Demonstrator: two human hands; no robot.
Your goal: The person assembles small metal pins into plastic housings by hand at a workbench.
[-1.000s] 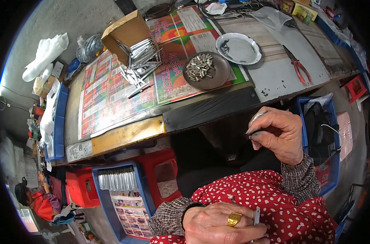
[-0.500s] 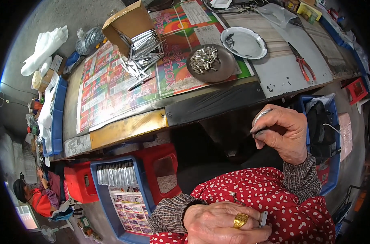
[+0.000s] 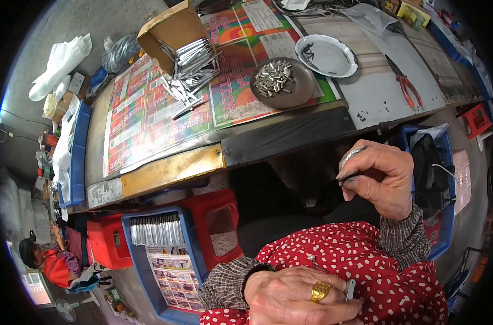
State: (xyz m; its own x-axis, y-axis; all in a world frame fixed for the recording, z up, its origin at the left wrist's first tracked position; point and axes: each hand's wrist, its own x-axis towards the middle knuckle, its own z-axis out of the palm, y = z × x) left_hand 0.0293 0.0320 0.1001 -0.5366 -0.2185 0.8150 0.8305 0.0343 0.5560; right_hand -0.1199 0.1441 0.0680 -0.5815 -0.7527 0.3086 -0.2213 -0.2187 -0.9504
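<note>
My left hand, with a gold ring on one finger, is closed at my lap. A slim silver metal piece sticks up between its fingers, and a thin rod end shows by the wrist; the rest is hidden under the hand. My right hand is raised in front of the table edge, thumb and index finger pinched together. Silvery wrapping covers part of the index finger. Something dark shows at the pinch, too small to name. Nearest on the table is a dark round dish of small silver metal cylinders.
A cardboard box spills silver rods onto the table. A white dish holds small black pieces; red-handled pliers lie to its right. A blue tray with silver rods stands by a red stool. Another person sits far left.
The view has shifted very slightly. Both hands keep nearly the same pose and place, the right one still pinched, the left still closed on the silver piece.
</note>
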